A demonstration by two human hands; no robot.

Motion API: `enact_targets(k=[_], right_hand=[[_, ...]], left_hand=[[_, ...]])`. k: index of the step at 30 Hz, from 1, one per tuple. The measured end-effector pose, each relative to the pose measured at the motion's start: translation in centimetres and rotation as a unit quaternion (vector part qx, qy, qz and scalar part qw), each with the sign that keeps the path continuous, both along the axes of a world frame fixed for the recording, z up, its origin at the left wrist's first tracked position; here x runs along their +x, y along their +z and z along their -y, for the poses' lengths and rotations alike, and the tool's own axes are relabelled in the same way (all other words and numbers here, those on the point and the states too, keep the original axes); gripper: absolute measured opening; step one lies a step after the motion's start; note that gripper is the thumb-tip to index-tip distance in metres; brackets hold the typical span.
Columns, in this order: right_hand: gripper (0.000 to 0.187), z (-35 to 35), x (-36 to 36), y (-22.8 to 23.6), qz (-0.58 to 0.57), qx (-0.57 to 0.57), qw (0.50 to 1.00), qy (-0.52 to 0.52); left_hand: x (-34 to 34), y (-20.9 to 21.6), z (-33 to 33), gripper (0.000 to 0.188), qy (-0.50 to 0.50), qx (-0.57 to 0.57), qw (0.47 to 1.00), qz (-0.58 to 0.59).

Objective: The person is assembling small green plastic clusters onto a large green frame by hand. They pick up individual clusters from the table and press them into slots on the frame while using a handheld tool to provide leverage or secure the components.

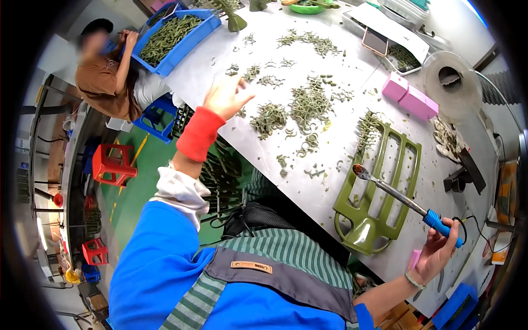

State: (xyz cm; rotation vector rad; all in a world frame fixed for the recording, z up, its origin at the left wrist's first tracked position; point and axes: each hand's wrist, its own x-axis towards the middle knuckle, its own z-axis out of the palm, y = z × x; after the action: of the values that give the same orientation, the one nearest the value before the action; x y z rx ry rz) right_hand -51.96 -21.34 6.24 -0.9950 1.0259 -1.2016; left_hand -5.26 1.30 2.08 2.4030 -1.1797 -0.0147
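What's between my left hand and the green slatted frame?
Heaps of small green curved pieces and scattered loose bits on the pale tabletop, in the head view.

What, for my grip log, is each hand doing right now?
Left hand: open, no object visible in it.
Right hand: closed around the handle of a blue-handled soldering-iron-type tool.

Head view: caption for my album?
Right hand holds a blue-handled tool over a green frame; left hand near small green pieces.
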Motion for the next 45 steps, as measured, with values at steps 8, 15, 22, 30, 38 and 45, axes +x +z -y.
enact_targets(k=[8, 15, 22, 30, 38, 45], right_hand=[[0.028, 0.0, 0.5, 0.2, -0.001, -0.005, 1.0, 0.01], [0.027, -0.3, -0.2, 0.6, -0.016, -0.005, 1.0, -0.014], [0.028, -0.9, 0.5, 1.0, -0.02, -0.007, 0.999, -0.028], [0.028, -0.1, 0.4, 0.0, -0.027, 0.01, 1.0, -0.002], [0.026, 0.4, 1.6, -1.0, 0.005, 0.003, 1.0, 0.028], [0.026, -0.2, -0.9, 0.7, -0.039, 0.019, 0.997, -0.062]], left_hand=[[-1.1, -4.7, -4.4, 0.032, 0.109, 0.005, 0.993, -0.036], [-2.2, -3.0, -1.9, 0.014, 0.045, -0.177, 0.94, -0.287], [-13.6, 2.1, 6.8, 0.017, -0.237, -0.159, 0.925, -0.252], [-16.8, 0.6, 12.5, 0.014, -0.303, -0.156, 0.94, 0.019], [-16.8, 0.1, 13.5, 0.014, -0.304, -0.098, 0.947, 0.029], [-16.3, -0.1, 13.6, 0.018, -0.338, -0.132, 0.932, -0.009]])
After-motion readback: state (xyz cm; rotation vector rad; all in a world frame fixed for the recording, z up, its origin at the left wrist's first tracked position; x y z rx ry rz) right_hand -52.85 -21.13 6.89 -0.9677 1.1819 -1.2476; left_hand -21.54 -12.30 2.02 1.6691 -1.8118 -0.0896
